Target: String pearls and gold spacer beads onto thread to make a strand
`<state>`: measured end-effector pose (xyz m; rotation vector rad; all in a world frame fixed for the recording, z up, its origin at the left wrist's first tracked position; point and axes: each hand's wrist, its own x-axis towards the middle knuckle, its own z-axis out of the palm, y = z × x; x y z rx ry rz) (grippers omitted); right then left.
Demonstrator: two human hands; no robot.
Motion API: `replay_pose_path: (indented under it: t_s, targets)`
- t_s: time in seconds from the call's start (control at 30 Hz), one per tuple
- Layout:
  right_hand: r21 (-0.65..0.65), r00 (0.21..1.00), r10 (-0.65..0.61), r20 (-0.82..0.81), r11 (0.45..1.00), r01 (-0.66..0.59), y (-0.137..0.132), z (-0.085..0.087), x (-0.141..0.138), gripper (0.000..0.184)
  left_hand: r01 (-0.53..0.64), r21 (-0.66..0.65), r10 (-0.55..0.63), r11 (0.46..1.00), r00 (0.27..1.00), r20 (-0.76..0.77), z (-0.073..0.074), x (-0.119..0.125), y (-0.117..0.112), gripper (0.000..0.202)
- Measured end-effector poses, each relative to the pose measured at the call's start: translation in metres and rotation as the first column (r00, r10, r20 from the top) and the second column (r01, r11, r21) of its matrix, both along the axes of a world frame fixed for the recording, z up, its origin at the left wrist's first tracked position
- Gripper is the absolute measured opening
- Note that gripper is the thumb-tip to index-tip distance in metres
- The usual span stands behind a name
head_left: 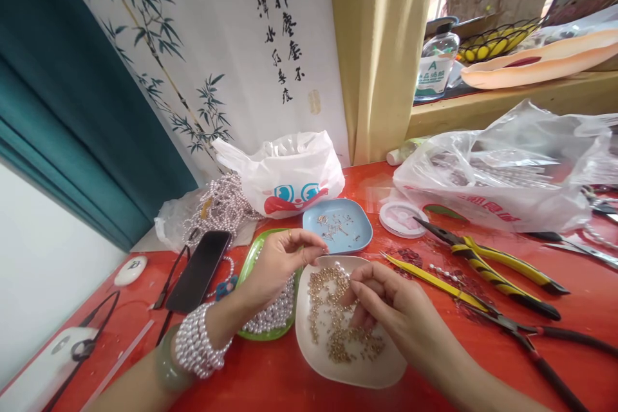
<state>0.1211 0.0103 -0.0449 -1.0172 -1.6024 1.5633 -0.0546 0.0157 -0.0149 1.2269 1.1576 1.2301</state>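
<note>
My left hand (284, 259) is above the tray of beads, thumb and fingers pinched together. Whatever it pinches is too small to make out. Over the right side of the white tray (305, 351), my right hand (386, 299) is also closed in a pinch, its hold unclear. Small gold beads (340, 347) lie scattered in that tray. Beside it, partly behind my left forearm, a green tray (264, 336) holds pale pearl beads (277, 312). A blue tray (364, 232) with small metal pieces stands just behind. Pearl strands (197, 341) circle my left wrist.
Yellow tweezers (429, 279), yellow-black pliers (487, 264) and dark-handled pliers (524, 328) lie on the right. A phone (199, 270) and white power bank (51, 367) with cables are left. Plastic bags (299, 174) and heaped pearl strands (224, 203) stand at the back.
</note>
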Motion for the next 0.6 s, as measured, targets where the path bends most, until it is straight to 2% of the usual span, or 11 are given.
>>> replay_pose_path:
  t_s: [0.37,0.6]
  targets:
    - [-0.023,1.0,-0.009,0.01,1.0,0.009,-0.0006,0.0005,-0.0002,0.01,-0.014,0.012,0.014,1.0,0.999,-0.035,0.0001,-0.0013,0.0003,0.008]
    - [-0.014,1.0,-0.009,0.009,1.0,0.009,0.0002,0.0023,0.0003,0.009,-0.013,0.074,0.022,0.997,0.994,-0.111,-0.0026,-0.0027,-0.0016,0.006]
